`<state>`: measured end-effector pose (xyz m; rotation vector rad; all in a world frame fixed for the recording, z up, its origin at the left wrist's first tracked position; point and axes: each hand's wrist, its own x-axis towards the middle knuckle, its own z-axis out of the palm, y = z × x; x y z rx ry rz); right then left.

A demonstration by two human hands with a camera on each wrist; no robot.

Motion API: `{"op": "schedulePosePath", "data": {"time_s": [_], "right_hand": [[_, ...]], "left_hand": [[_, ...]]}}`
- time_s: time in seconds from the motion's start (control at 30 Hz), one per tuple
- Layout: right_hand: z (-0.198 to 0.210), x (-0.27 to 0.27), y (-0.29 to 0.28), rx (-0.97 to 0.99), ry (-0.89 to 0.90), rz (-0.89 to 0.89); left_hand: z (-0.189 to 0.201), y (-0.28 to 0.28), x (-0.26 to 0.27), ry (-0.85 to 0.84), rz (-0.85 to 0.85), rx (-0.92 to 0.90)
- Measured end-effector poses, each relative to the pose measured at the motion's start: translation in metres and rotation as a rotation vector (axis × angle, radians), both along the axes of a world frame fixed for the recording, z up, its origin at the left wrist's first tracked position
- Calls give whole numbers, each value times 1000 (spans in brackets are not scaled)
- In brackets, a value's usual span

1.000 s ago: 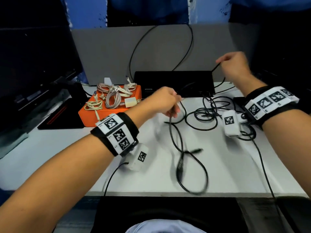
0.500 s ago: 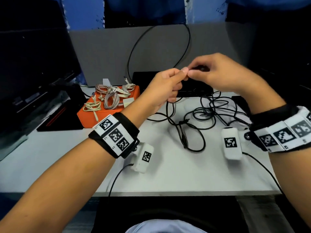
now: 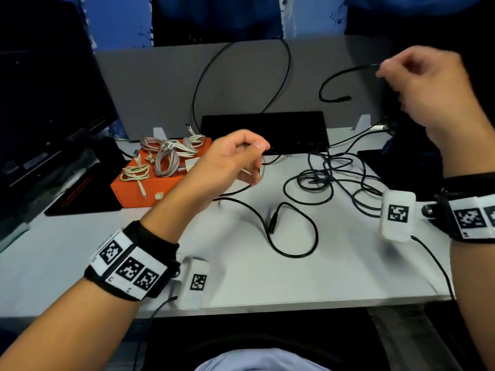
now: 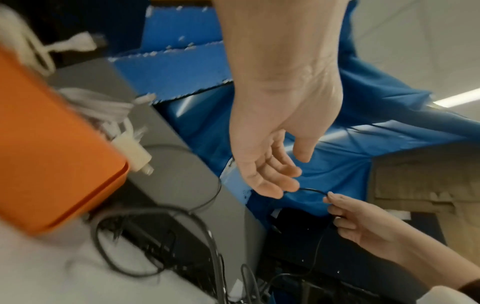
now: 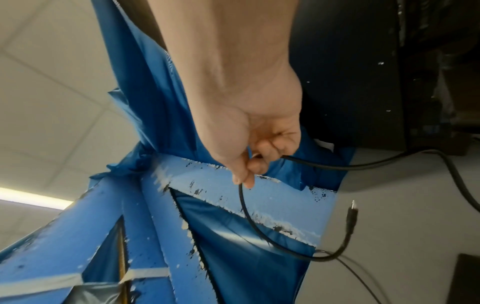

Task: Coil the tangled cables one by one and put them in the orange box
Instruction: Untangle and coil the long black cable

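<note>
Box (image 3: 150, 188) left of cable tangle (image 3: 329, 172), seemingly apart

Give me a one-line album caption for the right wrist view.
Right hand pinches a black cable, its free plug dangling.

Black cable (image 3: 329, 81) hangs raised, tangle (image 3: 329, 175) on table beside cable-topped orange box (image 3: 134, 188).
</note>
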<state>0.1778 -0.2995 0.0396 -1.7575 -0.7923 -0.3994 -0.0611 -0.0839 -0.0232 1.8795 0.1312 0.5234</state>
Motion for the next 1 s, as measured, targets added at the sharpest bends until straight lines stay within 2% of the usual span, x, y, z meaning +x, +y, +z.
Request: {"op": "schedulePosePath", "data": {"time_s": [0.13,0.27,0.4,0.47,0.57,0.67,0.73,0.8,0.87,0.93,1.0], "right_hand": [[9,-41,9,-147,-85,127],[13,-89,24,-179,-202,269],[17,-112,32,-131,-218,379],[18,-110,28,-154,-192,420],[15,-86,19,-333,-131,328],[5,-48,8,-445,-48,122],[-1,-24,2,-575,-16,-9],[-3,-24,-1,-751,48,-47],[0,-36,2,-809,47,70],[8,-64,5,-730,-12,181],[17,-96,9,-587,-145,203]], "left_hand": [[8,4,-8,-29,173,255],[12,1,-17,40,68,409],[25,-13,-35,-222,5,267],[38,-15,-46,-283,12,220],[61,-4,-65,-376,120,128],[75,20,-80,-523,251,31],[73,28,-81,-552,301,-67],[68,24,-75,-487,342,-115],[62,15,-64,-364,328,-68],[57,7,-55,-237,274,49],[52,1,-49,-131,207,158]]}}
